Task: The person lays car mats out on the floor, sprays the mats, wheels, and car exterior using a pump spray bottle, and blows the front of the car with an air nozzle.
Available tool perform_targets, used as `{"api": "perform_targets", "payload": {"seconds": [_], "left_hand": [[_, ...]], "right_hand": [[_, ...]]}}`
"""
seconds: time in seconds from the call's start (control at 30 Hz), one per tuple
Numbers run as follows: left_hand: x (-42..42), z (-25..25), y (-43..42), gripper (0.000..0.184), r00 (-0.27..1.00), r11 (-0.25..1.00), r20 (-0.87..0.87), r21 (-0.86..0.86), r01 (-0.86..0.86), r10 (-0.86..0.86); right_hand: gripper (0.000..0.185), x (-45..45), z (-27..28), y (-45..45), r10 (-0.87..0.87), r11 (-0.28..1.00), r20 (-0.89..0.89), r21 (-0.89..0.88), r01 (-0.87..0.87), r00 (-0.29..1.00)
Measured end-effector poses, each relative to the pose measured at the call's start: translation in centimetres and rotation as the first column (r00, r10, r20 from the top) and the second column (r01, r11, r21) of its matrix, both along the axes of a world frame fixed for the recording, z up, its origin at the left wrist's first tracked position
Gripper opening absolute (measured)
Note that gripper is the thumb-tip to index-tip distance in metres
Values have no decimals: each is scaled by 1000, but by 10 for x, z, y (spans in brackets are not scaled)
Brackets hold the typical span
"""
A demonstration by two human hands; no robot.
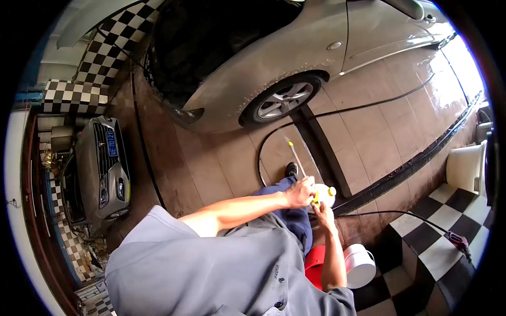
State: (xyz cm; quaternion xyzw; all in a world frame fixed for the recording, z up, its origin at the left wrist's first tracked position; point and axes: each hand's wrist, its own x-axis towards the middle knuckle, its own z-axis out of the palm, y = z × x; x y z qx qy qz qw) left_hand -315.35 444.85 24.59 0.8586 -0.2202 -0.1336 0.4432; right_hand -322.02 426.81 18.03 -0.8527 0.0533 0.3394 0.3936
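In front of my body is a white sprayer bottle (325, 196) with yellow fittings. Its thin white wand (297, 159) points away from me over the floor and ends in a yellow tip. My left hand (300, 193) is closed at the near end of the wand, beside the bottle's yellow top. Closer to me, my right hand (323, 215) is closed around a yellow part below it. The fingers partly hide what each hand grips. Beyond the wand stands the front wheel (285, 98) of a silver car (232, 68), whose front end is open and dark.
A black hose (363, 107) loops across the tiled floor, near a dark drain channel (328, 152). A red bucket (314, 266) and a white bucket (360, 267) stand by my right arm. A checkered ledge (440, 242) carries a hose gun (458, 242). Another car (100, 168) is at left.
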Motion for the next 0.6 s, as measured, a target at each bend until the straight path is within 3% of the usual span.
{"api": "perform_targets", "payload": {"seconds": [0.07,0.1,0.13,0.2,0.23,0.3,0.33,0.4,0.47,0.57,0.6], "left_hand": [[29,49,8,6,998,999,-32,18,-49,50],[36,58,13,7,1000,1000,16,1,-21,21],[35,61,17,12,999,999,35,-29,-23,24],[38,67,23,20,994,999,93,-10,-51,52],[39,58,23,20,994,998,92,-20,-51,53],[37,19,26,26,975,982,122,5,-189,187],[28,-5,20,32,977,979,126,87,-186,174],[31,-9,14,36,970,988,203,37,-147,136],[43,-11,8,45,972,982,174,75,-175,160],[68,-12,5,53,915,930,166,-38,-366,367],[67,-17,11,53,887,916,242,-29,-399,394]], "right_hand": [[37,-6,-35,-21,-170,980,4,103,169,985],[39,-1,-38,-24,-166,983,-30,74,168,986],[39,-2,-39,-27,-32,996,80,-83,38,996],[40,7,-26,-21,-42,997,194,-62,55,980],[40,13,-20,-14,1,996,278,-91,25,961],[39,29,17,12,48,992,195,-123,-24,980],[38,40,27,26,58,993,173,-110,-40,983],[36,41,21,35,67,997,265,-56,-54,962],[32,45,5,38,-5,1000,246,-16,9,969],[27,79,-17,39,-63,993,252,110,36,966],[27,93,-19,37,-68,992,197,119,45,978]]}}
